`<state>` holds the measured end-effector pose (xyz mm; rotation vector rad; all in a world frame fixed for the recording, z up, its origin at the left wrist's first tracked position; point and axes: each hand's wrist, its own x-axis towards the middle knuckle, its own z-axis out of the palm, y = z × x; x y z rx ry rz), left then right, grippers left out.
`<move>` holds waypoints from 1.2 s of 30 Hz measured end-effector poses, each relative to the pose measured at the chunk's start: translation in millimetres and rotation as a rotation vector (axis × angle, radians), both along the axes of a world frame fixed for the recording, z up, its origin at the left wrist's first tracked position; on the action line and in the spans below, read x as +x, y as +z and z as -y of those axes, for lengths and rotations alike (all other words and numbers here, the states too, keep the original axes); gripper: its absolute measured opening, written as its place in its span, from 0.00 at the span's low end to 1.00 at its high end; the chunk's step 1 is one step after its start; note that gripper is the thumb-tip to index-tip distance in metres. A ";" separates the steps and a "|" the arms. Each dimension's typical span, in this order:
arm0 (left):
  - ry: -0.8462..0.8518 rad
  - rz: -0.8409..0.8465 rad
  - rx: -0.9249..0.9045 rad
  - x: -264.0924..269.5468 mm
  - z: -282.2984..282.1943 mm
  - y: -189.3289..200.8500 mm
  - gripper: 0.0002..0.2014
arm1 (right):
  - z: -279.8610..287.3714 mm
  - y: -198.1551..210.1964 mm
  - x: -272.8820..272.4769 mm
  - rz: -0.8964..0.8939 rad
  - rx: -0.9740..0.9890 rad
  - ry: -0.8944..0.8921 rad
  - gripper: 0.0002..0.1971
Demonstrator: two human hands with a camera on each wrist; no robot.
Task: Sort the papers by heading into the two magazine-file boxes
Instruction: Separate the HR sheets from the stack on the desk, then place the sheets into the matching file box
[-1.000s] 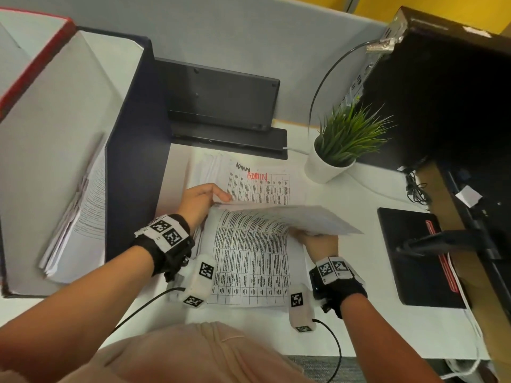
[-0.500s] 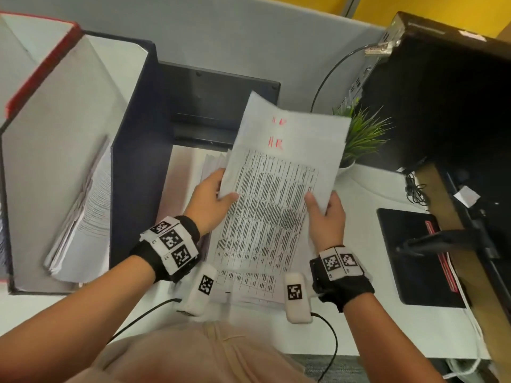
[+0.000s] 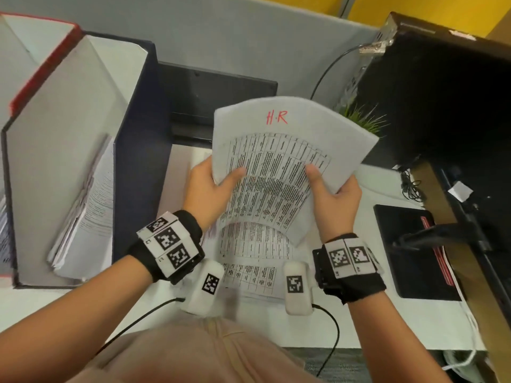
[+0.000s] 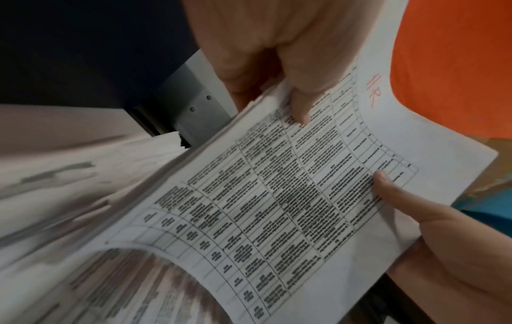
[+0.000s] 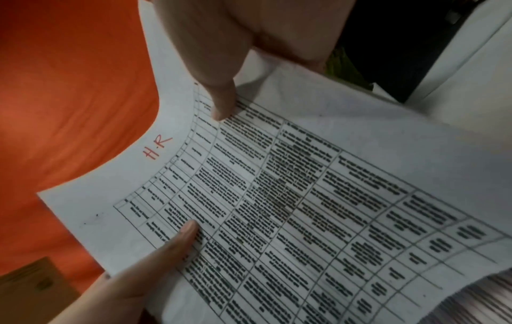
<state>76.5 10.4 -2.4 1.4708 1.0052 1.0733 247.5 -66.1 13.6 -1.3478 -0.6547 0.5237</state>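
Sheet headed "H.R" in red ink (image 3: 279,167), printed table below the heading, held up off the desk between both hands, face toward the person, top edge curling away. It hangs above the paper stack (image 3: 250,261) lying flat on the white desk (image 3: 414,322).

Left hand (image 3: 206,193) pinches the sheet's left edge: thumb on the printed face, fingers behind. Left wrist view shows that thumb (image 4: 297,103) pressed on the table print, and more than one sheet edge under it, so how many sheets are held is unclear.

Right hand (image 3: 333,201) pinches the right edge the same way, thumb (image 5: 219,87) on the face, fingers out of sight behind the paper. Hands apart, one on each side, roughly level.

Left of the hands: dark blue magazine-file box (image 3: 132,150), open side up, with a leaning bundle of papers (image 3: 91,211) inside. Beyond it, at the far left edge, a red-edged magazine-file box (image 3: 41,67); its contents mostly out of frame.

Behind the sheet: a small green plant (image 3: 362,121), partly hidden. Right: a black pad (image 3: 409,250) on the desk.
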 end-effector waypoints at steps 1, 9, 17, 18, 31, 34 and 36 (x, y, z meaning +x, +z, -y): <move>0.007 0.025 0.015 -1.5 -1.2 1.4 0.13 | 0.8 0.8 1.8 -0.003 0.019 0.007 0.14; 0.022 -0.157 -0.186 -9.2 4.4 -37.4 0.17 | 10.9 -46.5 -17.8 0.056 -0.218 0.057 0.15; 0.103 -0.141 -0.042 -20.8 -8.7 37.4 0.07 | -14.7 -4.8 -15.7 0.071 -0.011 0.063 0.20; 0.101 -0.153 -0.008 -27.9 -12.1 51.7 0.08 | -17.5 0.6 -14.3 0.096 0.004 0.099 0.21; 0.398 -0.353 -0.085 -253.3 -58.3 151.1 0.10 | -3.9 -79.6 19.4 0.363 -0.524 0.236 0.18; 0.537 -0.474 -0.135 -296.5 -61.6 148.7 0.09 | 4.3 -98.1 23.1 0.499 -0.672 0.186 0.23; 0.602 -0.567 -0.166 -310.2 -63.9 141.4 0.09 | 8.0 -107.6 23.5 0.574 -0.743 0.147 0.29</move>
